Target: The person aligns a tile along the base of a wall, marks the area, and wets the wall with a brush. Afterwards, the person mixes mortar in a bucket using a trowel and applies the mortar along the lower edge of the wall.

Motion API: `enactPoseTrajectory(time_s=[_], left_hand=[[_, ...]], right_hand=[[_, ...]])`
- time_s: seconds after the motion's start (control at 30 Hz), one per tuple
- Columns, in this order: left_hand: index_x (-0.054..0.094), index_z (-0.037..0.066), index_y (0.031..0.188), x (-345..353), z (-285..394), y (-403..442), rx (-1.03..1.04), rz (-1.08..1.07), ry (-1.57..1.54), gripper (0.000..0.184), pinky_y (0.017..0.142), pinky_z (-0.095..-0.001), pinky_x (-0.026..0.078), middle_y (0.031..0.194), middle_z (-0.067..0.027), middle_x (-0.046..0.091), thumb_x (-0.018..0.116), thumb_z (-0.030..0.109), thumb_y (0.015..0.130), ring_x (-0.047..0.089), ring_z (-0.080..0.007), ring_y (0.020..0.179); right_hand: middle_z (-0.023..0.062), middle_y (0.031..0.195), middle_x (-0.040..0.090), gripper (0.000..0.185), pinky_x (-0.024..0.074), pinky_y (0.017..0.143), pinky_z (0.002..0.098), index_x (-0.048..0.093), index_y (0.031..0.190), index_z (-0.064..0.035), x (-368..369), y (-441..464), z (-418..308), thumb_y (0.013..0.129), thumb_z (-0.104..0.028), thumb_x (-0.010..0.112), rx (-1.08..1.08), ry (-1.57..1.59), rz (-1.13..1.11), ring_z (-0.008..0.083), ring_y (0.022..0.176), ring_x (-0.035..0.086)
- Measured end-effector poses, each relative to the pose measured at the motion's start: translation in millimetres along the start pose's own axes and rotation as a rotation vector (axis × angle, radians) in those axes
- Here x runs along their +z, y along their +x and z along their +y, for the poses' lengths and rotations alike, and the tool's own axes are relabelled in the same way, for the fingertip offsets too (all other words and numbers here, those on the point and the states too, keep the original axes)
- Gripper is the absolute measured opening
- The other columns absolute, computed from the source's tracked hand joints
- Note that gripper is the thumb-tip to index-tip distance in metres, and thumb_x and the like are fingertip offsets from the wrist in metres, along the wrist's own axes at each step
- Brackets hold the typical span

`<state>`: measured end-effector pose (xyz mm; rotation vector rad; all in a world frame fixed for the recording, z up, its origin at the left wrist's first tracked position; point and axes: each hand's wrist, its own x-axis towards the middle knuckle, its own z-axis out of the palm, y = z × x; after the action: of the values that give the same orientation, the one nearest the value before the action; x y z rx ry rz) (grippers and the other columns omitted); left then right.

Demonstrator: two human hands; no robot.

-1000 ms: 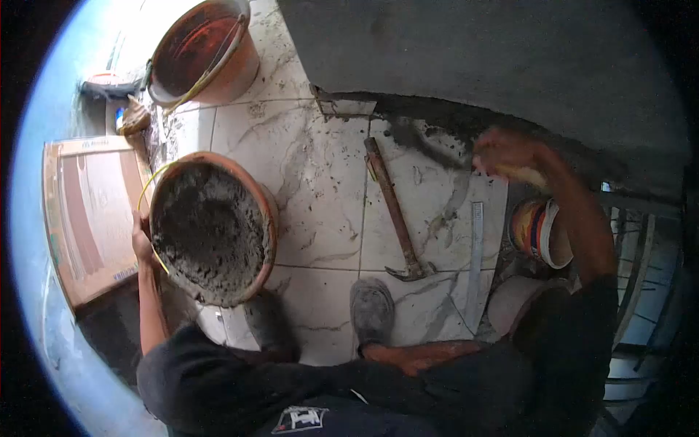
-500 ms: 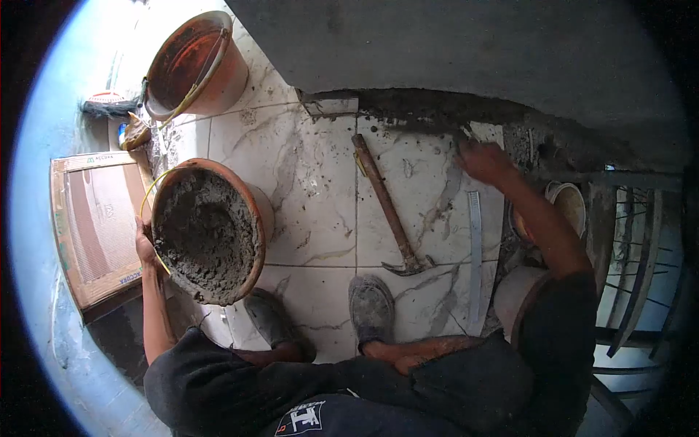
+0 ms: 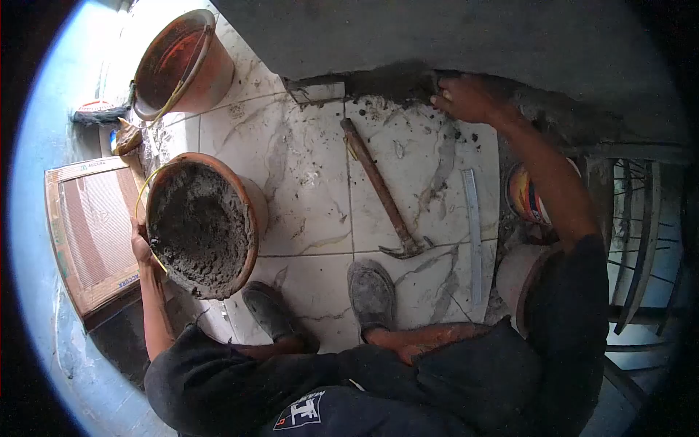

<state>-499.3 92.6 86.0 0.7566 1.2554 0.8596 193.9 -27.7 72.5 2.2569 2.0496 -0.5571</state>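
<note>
Right hand (image 3: 472, 100) has moved farther, to the dark strip (image 3: 393, 80), fingers curled, grip unclear; left hand (image 3: 143, 246), half-hidden fingers' closure unclear, touches the mortar bucket's (image 3: 256, 198) left side.

I'm seeing light pouring in from the upper left, bleaching the floor (image 3: 302, 197) there; the grey slab (image 3: 466, 36) is sitting dim, and my feed is curving and blackening at its edges.

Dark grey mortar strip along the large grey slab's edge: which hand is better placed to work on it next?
Probably the right: the right hand is at the mortar strip, while the left hand is well away, at the rim of the round orange-brown bucket holding grey mortar.
</note>
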Motion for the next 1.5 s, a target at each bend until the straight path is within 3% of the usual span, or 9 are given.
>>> enactPoseTrajectory(time_s=[0.23, 0.4, 0.5, 0.6, 0.7, 0.97, 1.03, 1.23, 1.5], left_hand=[[0.06, 0.001, 0.102, 8, 0, -4, 0.012, 0.004, -0.029, 0.053, 0.065, -0.0349, 0.057, 0.093, -0.0126, 0.066, 0.031, 0.045, 0.098, 0.066, -0.0221, 0.074], [0.051, 0.013, 0.07, -17, -4, 7, 0.012, 0.063, -0.034, 0.045, 0.069, -0.0316, 0.05, 0.077, -0.0037, 0.062, 0.034, 0.043, 0.098, 0.058, -0.015, 0.071], [0.056, 0.009, 0.079, -38, -11, 17, 0.094, -0.109, -0.114, 0.044, 0.064, -0.0335, 0.055, 0.08, -0.0082, 0.065, 0.035, 0.043, 0.098, 0.064, -0.0193, 0.071], [0.055, 0.009, 0.078, -1, -2, 0, 0.053, 0.002, -0.082, 0.045, 0.063, -0.0337, 0.055, 0.078, -0.0074, 0.064, 0.034, 0.043, 0.098, 0.063, -0.0182, 0.069], [0.055, 0.009, 0.078, 40, 9, -21, 0.011, 0.079, -0.042, 0.046, 0.062, -0.033, 0.055, 0.079, -0.0076, 0.064, 0.033, 0.044, 0.098, 0.063, -0.0182, 0.069], [0.062, 0.003, 0.099, -29, -6, 11, 0.059, 0.042, -0.021, 0.051, 0.065, -0.032, 0.055, 0.086, -0.0091, 0.066, 0.031, 0.043, 0.098, 0.065, -0.0187, 0.075], [0.061, 0.002, 0.103, -40, -6, 16, 0.092, -0.263, -0.042, 0.051, 0.066, -0.0323, 0.056, 0.09, -0.0099, 0.066, 0.031, 0.042, 0.098, 0.065, -0.019, 0.077], [0.054, 0.009, 0.076, 5, 0, -3, 0.032, 0.107, 0.034, 0.048, 0.064, -0.0318, 0.051, 0.075, -0.0048, 0.062, 0.031, 0.045, 0.098, 0.058, -0.0157, 0.067], [0.057, 0.01, 0.078, 24, 4, -13, 0.021, 0.091, 0.017, 0.046, 0.063, -0.0315, 0.054, 0.079, -0.0066, 0.065, 0.033, 0.044, 0.098, 0.063, -0.0177, 0.067]], right_hand=[[0.025, 0.091, 0.062, 0.046, 0.0459, 0.077, 0.047, 0.059, 0.104, 0.0012, -29, -44, 7, 0.088, -0.042, 0.053, 0.004, 0.021, 0.003, 0.0395, 0.087, 0.06], [0.0242, 0.098, 0.061, 0.051, 0.0445, 0.083, 0.0479, 0.052, 0.118, -0.0005, -12, -72, -5, 0.091, -0.043, 0.047, 0.168, -0.108, -0.184, 0.0388, 0.096, 0.058], [0.0242, 0.095, 0.062, 0.051, 0.0447, 0.084, 0.048, 0.051, 0.118, -0.0007, 28, -45, -4, 0.091, -0.043, 0.044, 0.078, -0.085, -0.289, 0.0392, 0.094, 0.059], [0.0241, 0.086, 0.063, 0.045, 0.0471, 0.078, 0.0477, 0.056, 0.109, 0.0004, 62, -8, -10, 0.091, -0.04, 0.046, 0.027, -0.091, -0.157, 0.0385, 0.085, 0.062], [0.0236, 0.08, 0.063, 0.041, 0.0481, 0.074, 0.0473, 0.058, 0.1, 0.0015, 35, 14, -22, 0.09, -0.036, 0.048, 0.028, -0.063, -0.192, 0.0383, 0.078, 0.063], [0.0223, 0.079, 0.063, 0.041, 0.048, 0.073, 0.0475, 0.059, 0.098, 0.0021, -11, -10, -22, 0.09, -0.037, 0.049, 0.032, -0.122, -0.047, 0.0379, 0.077, 0.062], [0.0219, 0.079, 0.063, 0.041, 0.048, 0.073, 0.0477, 0.058, 0.097, 0.0023, -13, -23, -19, 0.09, -0.037, 0.049, -0.007, -0.149, 0.004, 0.0377, 0.077, 0.062], [0.0237, 0.083, 0.063, 0.042, 0.0486, 0.075, 0.0478, 0.057, 0.099, 0.0035, 4, -47, -33, 0.09, -0.036, 0.048, 0.101, -0.107, -0.11, 0.0396, 0.082, 0.062], [0.0247, 0.087, 0.063, 0.04, 0.0482, 0.078, 0.0479, 0.058, 0.1, 0.0047, 22, -21, -53, 0.09, -0.033, 0.047, 0.114, -0.108, -0.173, 0.0415, 0.085, 0.061]])
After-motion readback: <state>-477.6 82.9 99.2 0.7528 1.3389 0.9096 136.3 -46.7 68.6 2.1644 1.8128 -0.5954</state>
